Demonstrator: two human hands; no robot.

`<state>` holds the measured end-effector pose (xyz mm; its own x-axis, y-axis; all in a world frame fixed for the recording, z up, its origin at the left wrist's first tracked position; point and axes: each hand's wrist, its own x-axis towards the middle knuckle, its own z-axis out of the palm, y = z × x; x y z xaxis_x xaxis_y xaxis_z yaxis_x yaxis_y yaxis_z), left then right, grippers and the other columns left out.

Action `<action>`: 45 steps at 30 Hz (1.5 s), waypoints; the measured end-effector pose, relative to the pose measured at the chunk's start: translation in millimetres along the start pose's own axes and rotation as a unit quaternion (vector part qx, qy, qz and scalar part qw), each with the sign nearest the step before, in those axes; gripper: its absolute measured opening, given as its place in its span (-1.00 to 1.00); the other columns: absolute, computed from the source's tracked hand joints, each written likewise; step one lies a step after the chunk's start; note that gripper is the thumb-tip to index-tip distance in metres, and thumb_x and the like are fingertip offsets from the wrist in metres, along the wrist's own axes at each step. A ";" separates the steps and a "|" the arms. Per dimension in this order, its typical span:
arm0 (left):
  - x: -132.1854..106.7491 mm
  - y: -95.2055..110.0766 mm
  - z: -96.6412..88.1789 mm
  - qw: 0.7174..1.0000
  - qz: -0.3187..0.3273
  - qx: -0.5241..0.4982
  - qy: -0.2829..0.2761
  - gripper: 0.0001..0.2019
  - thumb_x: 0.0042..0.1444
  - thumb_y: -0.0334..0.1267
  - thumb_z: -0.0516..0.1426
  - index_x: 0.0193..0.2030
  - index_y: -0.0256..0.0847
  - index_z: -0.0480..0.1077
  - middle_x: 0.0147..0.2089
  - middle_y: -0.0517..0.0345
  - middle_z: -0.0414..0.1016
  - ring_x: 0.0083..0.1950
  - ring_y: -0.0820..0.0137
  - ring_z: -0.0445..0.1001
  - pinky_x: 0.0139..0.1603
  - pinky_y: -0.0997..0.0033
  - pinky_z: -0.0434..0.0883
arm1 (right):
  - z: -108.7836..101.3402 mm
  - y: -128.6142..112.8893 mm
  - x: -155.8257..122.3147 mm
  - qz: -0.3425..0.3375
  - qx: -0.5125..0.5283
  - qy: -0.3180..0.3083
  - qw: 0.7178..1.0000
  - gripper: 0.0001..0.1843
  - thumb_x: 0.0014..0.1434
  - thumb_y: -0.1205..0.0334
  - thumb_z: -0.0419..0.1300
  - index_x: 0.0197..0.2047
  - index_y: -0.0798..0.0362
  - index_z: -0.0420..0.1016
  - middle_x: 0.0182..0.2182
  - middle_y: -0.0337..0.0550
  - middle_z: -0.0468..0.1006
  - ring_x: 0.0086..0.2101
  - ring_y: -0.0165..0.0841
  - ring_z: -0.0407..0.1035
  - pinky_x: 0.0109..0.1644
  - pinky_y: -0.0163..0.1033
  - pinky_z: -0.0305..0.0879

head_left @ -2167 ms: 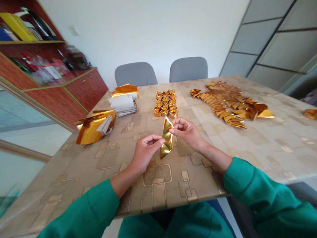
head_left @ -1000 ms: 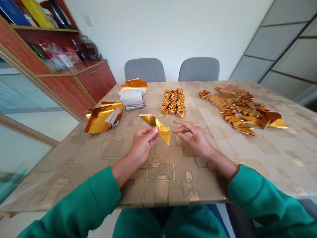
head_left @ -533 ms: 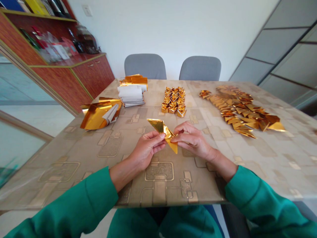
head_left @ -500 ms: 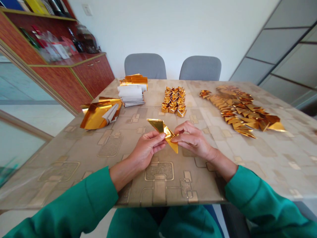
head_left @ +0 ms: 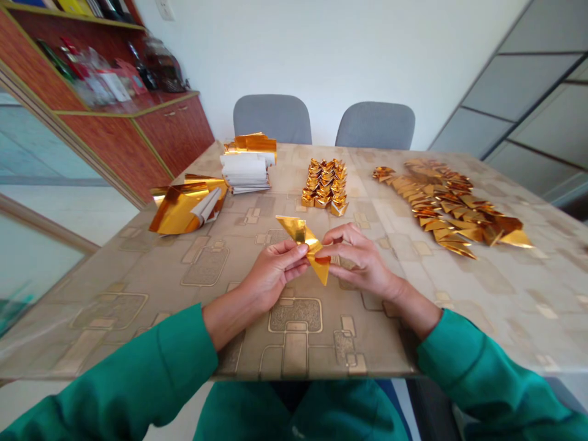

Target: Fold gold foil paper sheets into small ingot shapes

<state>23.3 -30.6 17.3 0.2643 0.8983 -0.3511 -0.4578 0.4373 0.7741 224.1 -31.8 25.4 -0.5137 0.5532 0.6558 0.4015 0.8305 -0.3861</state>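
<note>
Item: folded gold foil piece [head_left: 307,243] (held above table [head_left: 138,288]) | left hand [head_left: 272,278]: pinching its middle | right hand [head_left: 359,260]: pinching lower tip | beyond: folded gold ingots [head_left: 325,185], gold triangles [head_left: 448,205]

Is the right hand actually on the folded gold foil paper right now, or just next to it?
Touching. The head view shows the right hand pinching the folded gold foil paper at its middle, opposite the left hand.

Bare table [head_left: 138,294] is left open outward of the left hand [head_left: 271,278] and the right hand [head_left: 362,260]. Straight ahead, the way is blocked by folded gold pieces [head_left: 325,184]. Foil sheets [head_left: 186,208] are met ahead-left and gold triangles [head_left: 450,205] ahead-right.
</note>
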 end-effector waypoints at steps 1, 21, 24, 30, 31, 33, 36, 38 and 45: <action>0.8 1.1 -0.5 1.000 -0.003 -0.004 0.001 -0.81 -0.14 -0.37 0.40 -0.42 -0.28 0.47 -0.40 0.22 0.56 -0.41 0.55 0.53 -0.34 0.60 0.49 | -1.6 1.5 0.1 -0.015 -0.026 0.000 1.000 -0.85 0.27 0.22 0.22 -0.09 -0.07 0.55 -0.19 -0.14 0.47 -0.15 -0.30 0.36 -0.06 -0.10 0.31; 1.2 2.1 -2.5 0.997 -0.007 0.054 -0.047 -0.75 -0.16 -0.27 0.41 -0.44 -0.27 0.44 -0.41 0.17 0.56 -0.39 0.49 0.53 -0.27 0.48 0.49 | -1.3 7.2 -2.9 -0.068 -0.070 -0.046 0.994 -0.79 0.29 0.19 0.20 -0.01 -0.13 0.55 -0.20 -0.17 0.49 -0.17 -0.33 0.33 -0.10 -0.16 0.28; 1.4 3.1 -3.6 0.997 0.015 0.067 -0.045 -0.74 -0.16 -0.26 0.41 -0.43 -0.28 0.44 -0.41 0.17 0.55 -0.40 0.49 0.52 -0.28 0.48 0.48 | -2.5 6.1 -2.2 -0.062 -0.053 -0.039 0.996 -0.76 0.28 0.16 0.20 0.01 -0.13 0.54 -0.21 -0.16 0.47 -0.18 -0.32 0.34 -0.10 -0.15 0.29; 1.8 -0.1 -4.3 0.996 0.016 0.078 -0.048 -0.74 -0.15 -0.25 0.41 -0.42 -0.30 0.44 -0.40 0.16 0.54 -0.39 0.48 0.52 -0.28 0.45 0.48 | -1.0 1.6 -1.8 -0.045 -0.046 -0.033 0.997 -0.82 0.29 0.10 0.19 -0.10 -0.09 0.58 -0.24 -0.16 0.48 -0.21 -0.32 0.35 -0.10 -0.12 0.27; 2.1 -0.5 -4.0 0.996 0.012 0.071 -0.043 -0.74 -0.15 -0.25 0.41 -0.43 -0.29 0.44 -0.41 0.17 0.54 -0.40 0.49 0.52 -0.28 0.45 0.48 | -0.8 1.3 -1.9 -0.044 -0.047 -0.029 0.998 -0.82 0.30 0.11 0.18 -0.11 -0.09 0.58 -0.25 -0.16 0.49 -0.21 -0.32 0.35 -0.11 -0.12 0.27; 2.8 -0.4 -3.4 0.998 0.003 0.058 -0.031 -0.73 -0.17 -0.25 0.42 -0.45 -0.28 0.43 -0.43 0.19 0.53 -0.42 0.49 0.51 -0.30 0.47 0.48 | -0.8 1.3 -2.2 -0.049 -0.054 -0.023 0.997 -0.82 0.32 0.14 0.15 -0.11 -0.09 0.58 -0.26 -0.17 0.50 -0.22 -0.32 0.35 -0.12 -0.14 0.28; 3.2 1.9 -3.2 0.998 -0.007 0.052 -0.025 -0.72 -0.21 -0.26 0.43 -0.46 -0.28 0.43 -0.44 0.19 0.54 -0.43 0.49 0.51 -0.32 0.48 0.48 | -1.6 1.4 -2.8 -0.071 -0.083 -0.033 0.993 -0.82 0.33 0.17 0.14 -0.08 -0.08 0.56 -0.22 -0.15 0.51 -0.18 -0.32 0.35 -0.11 -0.16 0.29; 2.8 3.5 -3.6 0.998 -0.006 0.055 -0.028 -0.71 -0.23 -0.26 0.44 -0.46 -0.29 0.43 -0.45 0.19 0.54 -0.43 0.49 0.52 -0.32 0.49 0.48 | -1.8 0.7 -3.1 -0.080 -0.101 -0.046 0.991 -0.81 0.32 0.18 0.16 -0.05 -0.05 0.55 -0.18 -0.12 0.52 -0.15 -0.31 0.34 -0.09 -0.17 0.30; -0.8 0.9 -2.6 0.996 -0.007 0.076 -0.041 -0.72 -0.20 -0.28 0.43 -0.46 -0.29 0.42 -0.45 0.19 0.54 -0.43 0.49 0.52 -0.31 0.47 0.49 | 7.2 -6.0 -2.6 -0.019 -0.027 -0.032 0.999 -0.85 0.28 0.10 0.21 -0.20 -0.05 0.57 -0.27 -0.16 0.52 -0.22 -0.32 0.34 -0.11 -0.15 0.24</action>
<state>20.4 -30.7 17.0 0.3409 0.8831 -0.3223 -0.3213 0.4316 0.8429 217.6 -37.8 21.3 -0.5770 0.5250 0.6256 0.4202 0.8477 -0.3238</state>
